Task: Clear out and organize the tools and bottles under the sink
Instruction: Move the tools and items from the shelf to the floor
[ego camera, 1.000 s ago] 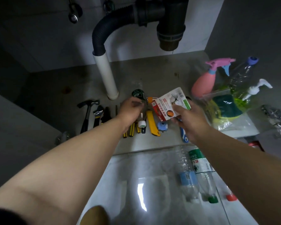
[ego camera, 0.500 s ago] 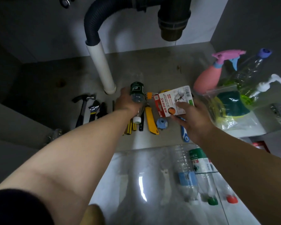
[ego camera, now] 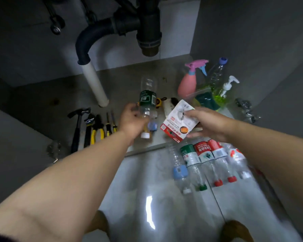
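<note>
Two grips at mid-frame, out over the front edge of the cabinet floor (ego camera: 129, 81).

Left grip (ego camera: 131, 119), centre: clamped round the neck half of a clear bottle (ego camera: 147, 100) with a dark green label. White cap toward the lower edge, base toward the upper edge. Cannot tell whether lifted or resting on the cabinet floor.

Right grip (ego camera: 205, 123), right of centre: pinched on a red-and-white card packet (ego camera: 179, 125), thumb on the printed face, fingers underneath. Packet tilted, just right of the bottle, apart from it.

Left of centre, side by side on the cabinet floor, handles toward the lower edge: hammer (ego camera: 78, 126), wrench (ego camera: 88, 127), yellow-handled pliers (ego camera: 97, 130), two screwdrivers (ego camera: 108, 125).

Upper right, clustered near the side wall: pink spray bottle (ego camera: 188, 84), clear bottle with a blue cap (ego camera: 217, 72), pump bottle (ego camera: 224, 91) of green liquid, plastic bag (ego camera: 205, 100) with something dark green inside.

Upper centre: black drain trap (ego camera: 148, 32), with a white pipe (ego camera: 94, 84) slanting down to the cabinet floor.

Lower right, on the glossy tiled floor (ego camera: 147, 172): five empty bottles lying in a row, caps toward the lower edge. Blue label (ego camera: 179, 170), green label (ego camera: 189, 156), red labels (ego camera: 202, 151) on the next two, last one too blurred to read.
</note>
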### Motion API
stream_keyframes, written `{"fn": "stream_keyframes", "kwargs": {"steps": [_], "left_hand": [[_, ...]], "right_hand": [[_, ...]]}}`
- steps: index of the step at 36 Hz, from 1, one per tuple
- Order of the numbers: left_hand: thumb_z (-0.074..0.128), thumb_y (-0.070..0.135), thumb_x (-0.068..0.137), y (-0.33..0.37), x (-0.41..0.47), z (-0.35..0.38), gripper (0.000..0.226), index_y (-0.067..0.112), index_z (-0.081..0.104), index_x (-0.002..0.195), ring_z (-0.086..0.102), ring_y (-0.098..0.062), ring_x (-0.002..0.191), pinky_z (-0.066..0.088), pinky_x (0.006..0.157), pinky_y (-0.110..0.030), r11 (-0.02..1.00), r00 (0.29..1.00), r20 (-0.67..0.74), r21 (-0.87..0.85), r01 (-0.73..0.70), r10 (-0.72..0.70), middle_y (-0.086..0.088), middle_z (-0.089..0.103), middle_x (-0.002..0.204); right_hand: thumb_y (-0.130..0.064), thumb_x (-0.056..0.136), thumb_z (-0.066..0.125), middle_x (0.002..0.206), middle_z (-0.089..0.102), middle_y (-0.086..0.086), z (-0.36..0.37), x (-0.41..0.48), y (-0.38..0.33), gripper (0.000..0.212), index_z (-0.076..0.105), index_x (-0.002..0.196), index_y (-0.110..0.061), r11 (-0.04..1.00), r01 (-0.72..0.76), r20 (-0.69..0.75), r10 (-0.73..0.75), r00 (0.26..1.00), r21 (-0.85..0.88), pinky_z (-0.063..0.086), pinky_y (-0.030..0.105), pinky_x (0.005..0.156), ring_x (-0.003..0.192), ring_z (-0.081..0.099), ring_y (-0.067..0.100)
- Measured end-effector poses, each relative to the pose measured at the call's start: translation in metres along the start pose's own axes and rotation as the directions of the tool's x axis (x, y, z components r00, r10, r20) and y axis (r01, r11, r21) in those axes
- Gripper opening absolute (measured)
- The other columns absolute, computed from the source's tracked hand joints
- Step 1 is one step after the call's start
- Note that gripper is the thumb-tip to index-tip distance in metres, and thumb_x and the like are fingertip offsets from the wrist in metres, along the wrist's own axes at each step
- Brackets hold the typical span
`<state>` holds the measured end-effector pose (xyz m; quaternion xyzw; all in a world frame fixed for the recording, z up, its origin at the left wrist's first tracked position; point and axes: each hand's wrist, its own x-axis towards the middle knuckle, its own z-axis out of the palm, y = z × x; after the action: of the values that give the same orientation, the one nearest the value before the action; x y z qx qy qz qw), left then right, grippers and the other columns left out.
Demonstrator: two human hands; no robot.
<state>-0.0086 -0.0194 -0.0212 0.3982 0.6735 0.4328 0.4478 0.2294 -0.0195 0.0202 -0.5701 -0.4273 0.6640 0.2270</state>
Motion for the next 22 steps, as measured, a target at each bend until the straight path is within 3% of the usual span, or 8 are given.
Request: {"fn": "stream_keyframes", "kwargs": {"steps": [2,4,6,8,12,16,18,22], "left_hand": [[0.081,0.000,0.079,-0.011,-0.033,0.018,0.065,0.022,0.046,0.130,0.064,-0.008,0.079,0.053,0.055,-0.014,0.998,0.999,0.047,-0.066,0.019,-0.016,-0.001,0.065,0.101],[0.080,0.000,0.081,-0.027,-0.066,0.033,0.063,0.024,0.047,0.129,0.064,-0.004,0.079,0.056,0.063,-0.016,0.993,0.995,0.077,-0.096,0.065,-0.058,0.000,0.064,0.102],[0.079,0.000,0.081,-0.045,-0.096,0.045,0.063,0.027,0.048,0.129,0.063,0.001,0.079,0.052,0.057,-0.010,0.986,0.989,0.106,-0.119,0.117,-0.105,0.005,0.063,0.103],[0.080,-0.002,0.080,-0.065,-0.121,0.055,0.064,0.027,0.048,0.127,0.064,-0.005,0.085,0.052,0.059,-0.009,0.981,0.980,0.142,-0.111,0.158,-0.142,0.003,0.062,0.107],[0.080,-0.004,0.078,-0.101,-0.157,0.065,0.067,0.019,0.050,0.133,0.063,-0.021,0.093,0.057,0.093,-0.040,0.967,0.958,0.163,-0.057,0.246,-0.235,-0.009,0.062,0.114],[0.083,0.008,0.078,-0.128,-0.165,0.064,0.059,0.032,0.051,0.121,0.067,-0.022,0.092,0.058,0.092,-0.044,0.954,0.951,0.095,0.073,0.289,-0.295,0.001,0.064,0.103],[0.082,0.009,0.079,-0.138,-0.160,0.063,0.062,0.030,0.050,0.128,0.067,-0.023,0.092,0.057,0.092,-0.045,0.941,0.943,0.084,0.131,0.311,-0.323,-0.002,0.065,0.105],[0.081,0.004,0.079,-0.153,-0.146,0.063,0.069,0.027,0.047,0.135,0.066,-0.029,0.099,0.057,0.091,-0.047,0.924,0.934,0.101,0.213,0.317,-0.344,-0.009,0.064,0.116]], "right_hand": [[-0.035,0.100,0.055,0.097,0.077,0.008,-0.016,-0.023,0.005,0.021,0.068,0.110,-0.021,0.995,-0.046,-0.013,0.045,0.999,-0.083,0.062,0.042,0.077,0.089,0.075,0.023],[-0.042,0.101,0.051,0.099,0.076,0.011,-0.032,-0.045,0.012,0.029,0.067,0.113,-0.020,0.977,-0.093,-0.026,0.089,0.996,-0.194,0.062,0.042,0.074,0.088,0.073,0.025],[-0.048,0.103,0.046,0.103,0.075,0.013,-0.050,-0.065,0.020,0.036,0.065,0.117,-0.021,0.953,-0.132,-0.010,0.135,0.991,-0.274,0.062,0.039,0.071,0.090,0.072,0.026],[-0.049,0.104,0.043,0.104,0.076,0.008,-0.066,-0.082,0.029,0.036,0.064,0.119,-0.024,0.941,-0.149,-0.008,0.153,0.988,-0.303,0.062,0.041,0.074,0.094,0.074,0.023],[-0.049,0.104,0.041,0.114,0.068,0.004,-0.088,-0.099,0.048,0.037,0.055,0.123,-0.021,0.904,-0.182,-0.118,0.147,0.982,-0.387,0.061,0.048,0.085,0.104,0.070,0.027],[-0.045,0.103,0.046,0.114,0.060,0.003,-0.094,-0.092,0.080,0.033,0.053,0.118,-0.016,0.654,-0.136,-0.191,-0.014,0.981,-0.744,0.045,0.031,0.079,0.106,0.060,0.026],[-0.046,0.100,0.053,0.115,0.059,0.001,-0.092,-0.084,0.098,0.038,0.053,0.120,-0.014,0.581,-0.096,-0.183,-0.092,0.979,-0.808,0.038,0.029,0.080,0.103,0.055,0.021],[-0.037,0.095,0.063,0.121,0.054,0.009,-0.083,-0.058,0.133,0.039,0.051,0.124,-0.014,0.485,-0.047,-0.161,-0.197,0.967,-0.873,0.044,0.032,0.088,0.111,0.053,0.026]]}}
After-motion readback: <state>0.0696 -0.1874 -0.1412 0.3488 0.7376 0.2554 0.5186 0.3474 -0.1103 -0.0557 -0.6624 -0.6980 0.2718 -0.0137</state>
